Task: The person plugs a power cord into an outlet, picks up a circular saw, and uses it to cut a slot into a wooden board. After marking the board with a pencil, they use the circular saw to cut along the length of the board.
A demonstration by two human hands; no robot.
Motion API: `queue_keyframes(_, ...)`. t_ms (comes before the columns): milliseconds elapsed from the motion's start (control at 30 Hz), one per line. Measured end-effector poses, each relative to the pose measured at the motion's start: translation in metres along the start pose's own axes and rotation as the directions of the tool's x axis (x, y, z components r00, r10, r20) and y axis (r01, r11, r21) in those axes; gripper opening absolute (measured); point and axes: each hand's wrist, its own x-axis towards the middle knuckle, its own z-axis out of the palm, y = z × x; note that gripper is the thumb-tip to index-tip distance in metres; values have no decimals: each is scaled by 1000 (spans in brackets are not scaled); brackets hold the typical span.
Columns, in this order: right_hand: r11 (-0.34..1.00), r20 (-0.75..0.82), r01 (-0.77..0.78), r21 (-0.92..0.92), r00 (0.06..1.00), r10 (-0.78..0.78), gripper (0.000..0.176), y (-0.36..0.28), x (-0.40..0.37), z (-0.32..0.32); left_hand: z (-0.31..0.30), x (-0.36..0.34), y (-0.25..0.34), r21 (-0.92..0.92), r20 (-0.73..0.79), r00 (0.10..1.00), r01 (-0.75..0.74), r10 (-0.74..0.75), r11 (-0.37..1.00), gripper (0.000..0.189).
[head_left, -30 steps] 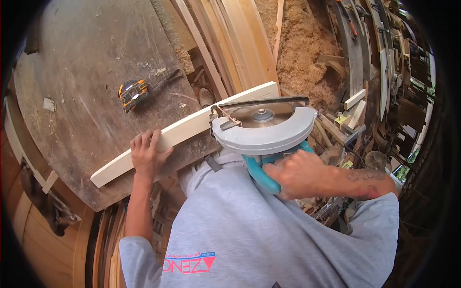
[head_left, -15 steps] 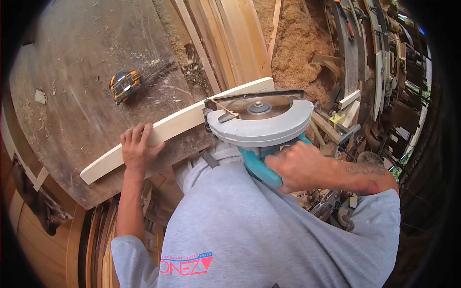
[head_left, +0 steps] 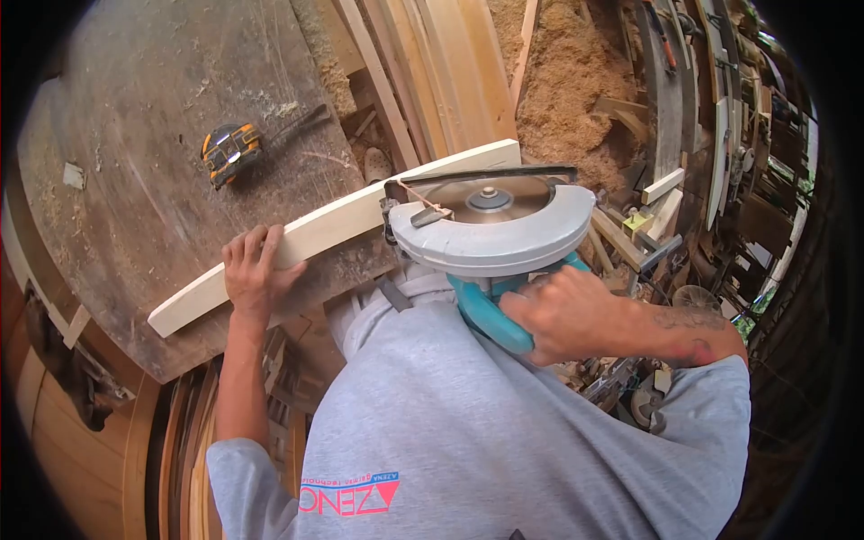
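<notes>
A pale wooden board [head_left: 328, 232] lies slanted across the edge of a dark, worn workbench [head_left: 153, 162]. My left hand [head_left: 255, 274] presses flat on the board's near part, fingers spread over its top. My right hand [head_left: 560, 313] grips the teal handle of a circular saw [head_left: 490, 225] with a grey guard. The saw's blade sits across the board, near its right end, which sticks out past the bench.
A yellow and black tape measure [head_left: 230, 151] lies on the bench beyond the board. Long planks [head_left: 441, 72] lean at the top middle, beside a sawdust heap [head_left: 567, 81]. Offcuts and clutter fill the right side. Curved wooden strips [head_left: 180, 450] stand below the bench.
The view has shifted slightly between frames. Both hands keep their hold, and the saw stays at the same place on the board. Chips flying half a second ago have settled.
</notes>
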Motion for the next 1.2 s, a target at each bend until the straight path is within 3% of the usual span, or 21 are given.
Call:
queue_keyframes(767, 999, -65, 42, 4, 997, -42, 17, 13, -2, 5, 2, -2, -2, 36, -2, 1000, -21, 21, 999, 68)
queue_keyframes(833, 998, -92, 65, -22, 994, -67, 25, 17, -1, 11, 1, -1, -1, 40, 2, 1000, -22, 22, 999, 68)
queue_keyframes(1200, 998, -63, 56, -18, 996, -57, 24, 18, -1, 9, 0, -1, -1, 32, 17, 1000, -11, 10, 999, 68)
